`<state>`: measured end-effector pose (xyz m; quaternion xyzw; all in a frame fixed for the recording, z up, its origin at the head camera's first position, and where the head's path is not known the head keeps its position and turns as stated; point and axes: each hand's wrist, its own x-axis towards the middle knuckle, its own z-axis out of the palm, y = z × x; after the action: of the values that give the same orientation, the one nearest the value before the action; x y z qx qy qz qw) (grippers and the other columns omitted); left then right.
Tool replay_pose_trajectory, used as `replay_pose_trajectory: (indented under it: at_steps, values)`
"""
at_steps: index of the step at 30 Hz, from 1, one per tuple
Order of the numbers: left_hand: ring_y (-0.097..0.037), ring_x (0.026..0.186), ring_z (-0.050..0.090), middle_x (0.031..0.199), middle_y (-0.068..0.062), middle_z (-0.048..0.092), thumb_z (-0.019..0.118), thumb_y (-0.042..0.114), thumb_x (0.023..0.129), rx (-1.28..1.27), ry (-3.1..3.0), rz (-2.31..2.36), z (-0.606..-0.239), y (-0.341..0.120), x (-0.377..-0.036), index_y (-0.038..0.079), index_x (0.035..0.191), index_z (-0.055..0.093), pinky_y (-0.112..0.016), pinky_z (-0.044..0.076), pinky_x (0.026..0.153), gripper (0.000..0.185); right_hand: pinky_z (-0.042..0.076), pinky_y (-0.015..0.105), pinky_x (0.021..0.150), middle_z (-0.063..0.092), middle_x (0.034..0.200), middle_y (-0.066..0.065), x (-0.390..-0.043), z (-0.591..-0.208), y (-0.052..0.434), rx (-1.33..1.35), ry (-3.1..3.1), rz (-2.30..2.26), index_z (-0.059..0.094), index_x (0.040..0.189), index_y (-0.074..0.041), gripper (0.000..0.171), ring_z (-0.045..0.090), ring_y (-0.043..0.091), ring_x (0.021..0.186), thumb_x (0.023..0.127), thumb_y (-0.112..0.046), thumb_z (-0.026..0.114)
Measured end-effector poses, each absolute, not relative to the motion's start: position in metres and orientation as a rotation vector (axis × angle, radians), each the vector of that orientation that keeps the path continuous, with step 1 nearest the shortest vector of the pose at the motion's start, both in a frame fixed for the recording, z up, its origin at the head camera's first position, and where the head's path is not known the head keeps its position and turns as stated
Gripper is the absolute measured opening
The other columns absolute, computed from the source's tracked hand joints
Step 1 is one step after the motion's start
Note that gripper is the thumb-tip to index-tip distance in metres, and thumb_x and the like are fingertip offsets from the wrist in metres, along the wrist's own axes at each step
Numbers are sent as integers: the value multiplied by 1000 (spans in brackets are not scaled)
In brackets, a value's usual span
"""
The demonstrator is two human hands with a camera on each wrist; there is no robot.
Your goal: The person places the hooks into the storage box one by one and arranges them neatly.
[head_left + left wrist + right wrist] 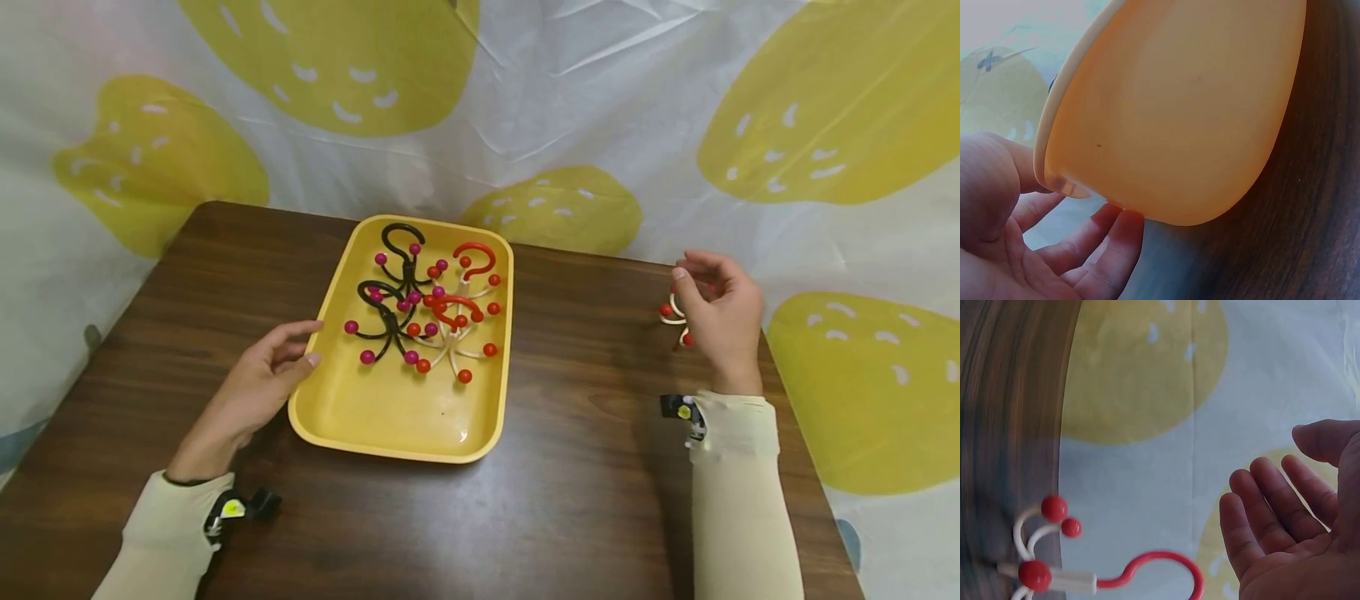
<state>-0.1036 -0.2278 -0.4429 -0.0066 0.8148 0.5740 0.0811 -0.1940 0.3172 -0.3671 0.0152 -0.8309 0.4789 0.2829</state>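
Note:
My left hand [258, 379] holds the near-left rim of a yellow tray [405, 454], thumb and fingertips at its edge; in the left wrist view, fingers [1125, 240] press its outer wall. Inside stand two black multi-arm hanger hooks [392, 321] with magenta ball tips and two white ones [452, 342] with red hooks and red balls. At the right my right hand [723, 312] is over another white multi-arm hanger hook [673, 320], partly hidden in the head view. The right wrist view shows this hanger hook [1072, 580] upright on the table, apart from the loosely spread fingers [1272, 509].
A dark brown wooden table [577, 492] bears the tray and the single hanger hook. White cloth [555, 108] with yellow patterns hangs behind the table and along its sides. The single hanger hook stands near the table's right back edge.

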Motion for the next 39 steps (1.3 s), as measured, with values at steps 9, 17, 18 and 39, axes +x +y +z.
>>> replay_pose_trajectory:
  at_steps: [9,17,18,39]
  values:
    - [-17,98,68,135,-31,64,59,20,110,-14,2433,1710,-443,-227,-104,11,158,47,-25,59,76,50,53,12,84,73,93,-17,-208,-372,359,-107,-2091,1368,77,113,1,21,69,-2,86,94,-5,72]
    - [-16,98,68,136,-31,64,58,19,110,-12,2419,1727,-445,-228,-104,11,158,46,-25,59,76,51,51,11,81,68,85,-24,-214,-377,383,-297,-2064,1220,81,107,-2,20,66,-6,82,91,-14,75]
    - [-16,98,68,136,-31,64,58,19,110,-11,2415,1729,-445,-228,-104,11,158,46,-25,59,77,51,50,11,80,68,84,-24,-214,-378,385,-322,-2059,1204,81,106,-4,19,65,-7,81,91,-15,75]
    - [-19,98,68,135,-30,64,58,20,110,-25,2410,1723,-444,-228,-104,12,158,47,-27,60,76,50,49,10,82,67,89,-24,-217,-401,405,-429,-2133,1287,78,116,-9,25,64,-5,86,92,-14,75]
